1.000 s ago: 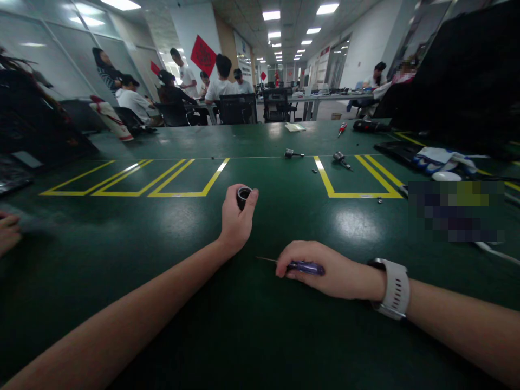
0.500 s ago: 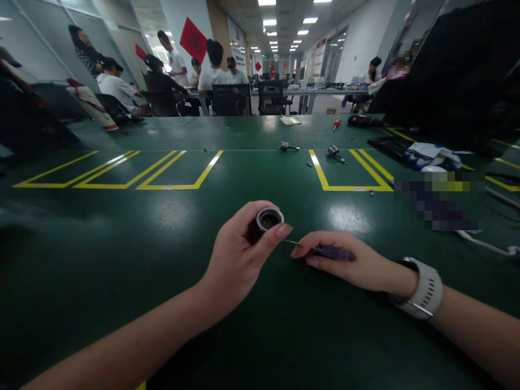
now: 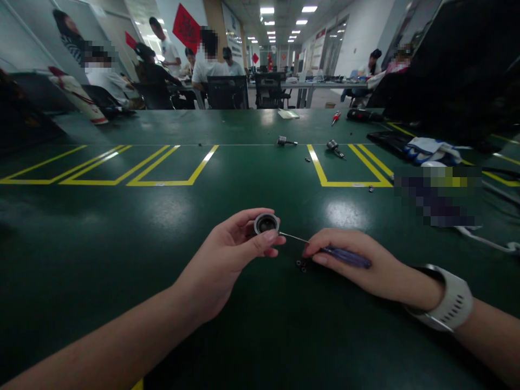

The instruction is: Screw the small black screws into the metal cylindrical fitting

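My left hand (image 3: 227, 254) is closed around a short dark cylindrical part with a pale metal ring (image 3: 267, 223) at its open end, which faces up toward me. Between the thumb and fingers of my right hand (image 3: 349, 260) is a screwdriver with a purple handle (image 3: 347, 256). Its thin shaft (image 3: 294, 236) points left, and the tip meets the side of the ring part close to my left thumb; whether it sits in a hole is hidden. Several tiny dark pieces (image 3: 301, 265) lie on the green table just below my right fingertips.
Farther back on the green table (image 3: 244, 173), two metal parts with shafts (image 3: 281, 141) (image 3: 332, 146) lie near yellow tape marks. A red screwdriver (image 3: 336, 117), white-and-blue gloves (image 3: 433, 150) and a white cable (image 3: 483, 241) are at the right. Several people sit beyond the table.
The ring part in my left hand has turned and dropped slightly. My right hand has shifted right with the screwdriver, showing more of its shaft and the tiny pieces below.
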Tool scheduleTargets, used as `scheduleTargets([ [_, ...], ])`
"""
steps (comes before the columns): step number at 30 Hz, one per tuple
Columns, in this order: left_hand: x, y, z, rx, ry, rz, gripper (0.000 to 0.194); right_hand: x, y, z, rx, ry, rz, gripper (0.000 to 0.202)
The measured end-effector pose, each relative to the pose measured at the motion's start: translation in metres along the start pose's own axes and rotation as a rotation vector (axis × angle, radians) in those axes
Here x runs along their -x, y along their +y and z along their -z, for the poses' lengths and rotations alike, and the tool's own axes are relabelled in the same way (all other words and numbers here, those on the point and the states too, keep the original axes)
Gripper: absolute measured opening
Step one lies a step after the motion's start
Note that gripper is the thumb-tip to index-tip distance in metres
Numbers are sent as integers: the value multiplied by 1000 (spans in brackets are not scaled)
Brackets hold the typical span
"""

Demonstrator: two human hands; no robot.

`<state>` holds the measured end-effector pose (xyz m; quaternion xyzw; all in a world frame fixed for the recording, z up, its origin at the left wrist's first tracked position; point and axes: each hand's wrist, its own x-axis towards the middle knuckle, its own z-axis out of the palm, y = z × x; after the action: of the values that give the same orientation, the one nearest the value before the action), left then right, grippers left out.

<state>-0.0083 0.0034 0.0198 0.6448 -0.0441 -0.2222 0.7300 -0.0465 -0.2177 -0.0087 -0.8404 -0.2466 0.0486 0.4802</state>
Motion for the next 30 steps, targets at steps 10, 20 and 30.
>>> scheduleTargets([
  [10, -1, -5, 0, -10, -44, 136, 29, 3, 0, -1, -249, 171, -208, 36],
  [20, -1, -5, 1, -35, -60, 164, 29, 1, -4, -1, -125, 150, -212, 35],
  [30, -2, -10, 0, -66, 0, 106, 31, 7, -19, -13, 140, 168, 249, 19],
])
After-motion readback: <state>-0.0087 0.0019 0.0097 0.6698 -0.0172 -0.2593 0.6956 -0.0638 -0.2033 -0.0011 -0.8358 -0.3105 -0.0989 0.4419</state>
